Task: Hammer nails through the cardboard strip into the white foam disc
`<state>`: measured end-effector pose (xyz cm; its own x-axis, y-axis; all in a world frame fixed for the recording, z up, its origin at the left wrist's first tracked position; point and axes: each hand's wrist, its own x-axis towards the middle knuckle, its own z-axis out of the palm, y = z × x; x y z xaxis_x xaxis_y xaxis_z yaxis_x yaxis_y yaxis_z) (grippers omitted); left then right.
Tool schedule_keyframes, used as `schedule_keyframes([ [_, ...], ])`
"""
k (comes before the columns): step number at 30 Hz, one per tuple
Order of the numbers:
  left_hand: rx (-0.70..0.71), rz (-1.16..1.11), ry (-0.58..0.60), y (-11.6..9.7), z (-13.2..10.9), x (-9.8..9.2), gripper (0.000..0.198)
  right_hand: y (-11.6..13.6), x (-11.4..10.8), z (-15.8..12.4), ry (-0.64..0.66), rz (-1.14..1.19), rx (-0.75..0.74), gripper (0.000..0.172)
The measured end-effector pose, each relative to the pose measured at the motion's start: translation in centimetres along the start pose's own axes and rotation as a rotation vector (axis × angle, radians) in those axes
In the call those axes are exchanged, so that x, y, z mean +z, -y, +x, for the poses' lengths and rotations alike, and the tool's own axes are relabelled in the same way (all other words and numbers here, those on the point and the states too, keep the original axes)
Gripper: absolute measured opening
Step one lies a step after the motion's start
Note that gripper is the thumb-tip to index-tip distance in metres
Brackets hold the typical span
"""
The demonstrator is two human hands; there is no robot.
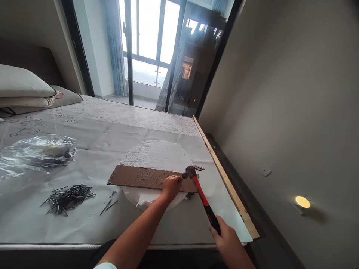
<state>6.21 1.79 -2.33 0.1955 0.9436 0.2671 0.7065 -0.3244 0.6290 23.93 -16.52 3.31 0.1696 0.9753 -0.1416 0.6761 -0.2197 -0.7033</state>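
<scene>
A brown cardboard strip (134,176) dotted with rows of nail heads lies across a white round foam disc (157,154). My left hand (171,186) rests on the strip's right part, fingers pinched together on something too small to make out, right beside the hammer head. My right hand (228,241) grips the black end of a red-handled claw hammer (199,188). The hammer's steel head sits just above the strip's right end.
A pile of dark nails (68,197) lies at the left, with a few loose ones (109,203) nearer the disc. A crumpled clear plastic bag (36,153) sits further left. Pillows (25,87) are at the back left. A wooden slat (224,175) lines the sheet's right edge.
</scene>
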Motion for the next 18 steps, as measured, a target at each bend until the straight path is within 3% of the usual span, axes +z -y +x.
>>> schedule_keyframes([
  [5, 0.013, -0.004, -0.009, 0.1, 0.1, 0.2, 0.019, 0.7, -0.5, -0.3, -0.11, -0.036, 0.002, 0.041],
  [10, 0.018, 0.062, 0.009, 0.2, 0.1, 0.2, 0.02, 0.5, 0.4, -0.1, 0.053, -0.029, -0.006, 0.039],
  [15, 0.057, 0.055, 0.005, 0.4, 0.1, 0.5, 0.018, 1.2, -0.7, -0.5, -0.081, -0.037, 0.005, 0.039],
  [18, 0.087, -0.088, -0.09, 0.4, 0.0, -0.2, 0.016, 1.6, -0.6, -0.6, -0.139, -0.048, -0.054, 0.037],
])
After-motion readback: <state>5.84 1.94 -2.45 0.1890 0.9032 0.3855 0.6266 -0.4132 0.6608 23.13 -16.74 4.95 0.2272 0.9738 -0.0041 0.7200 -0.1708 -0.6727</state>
